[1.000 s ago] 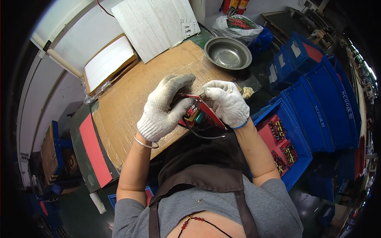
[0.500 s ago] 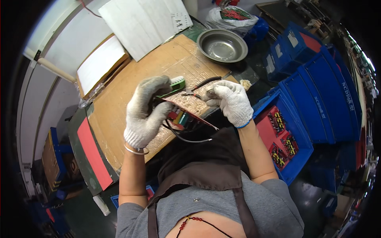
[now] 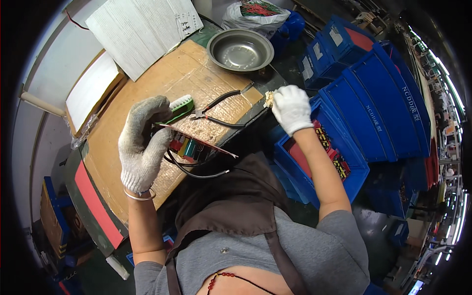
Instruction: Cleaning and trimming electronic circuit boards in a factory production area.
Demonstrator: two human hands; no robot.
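We see our left hand [image 3: 142, 142] closed around a circuit board [image 3: 194, 142] with coloured parts on its underside, held tilted above the near edge of the surface [image 3: 147, 98]; black wires [image 3: 196, 172] hang from the board toward our apron [image 3: 231, 206]. Our right hand [image 3: 291, 108] is out at about two o'clock from the board, well apart from it, its fingers pinched on a small pale wad [image 3: 269, 100] at the far corner of the surface; what the wad is we cannot tell.

On the cardboard-covered surface, just past the board at twelve o'clock, lies a green brush [image 3: 179, 107] with white bristles; beside it at one o'clock lies a pair of pliers [image 3: 219, 110] with black handles; further off at one o'clock stands a metal bowl [image 3: 240, 49]; a stack of white sheets [image 3: 142, 29] sits at eleven o'clock. Blue bins [image 3: 364, 98] fill the three o'clock side, the nearest one holding more boards.

We judge the work mid-way: the board is in hand and up off the surface, the tools lie untouched, and whatever wiping or cleaning the wad serves has not reached the board yet.
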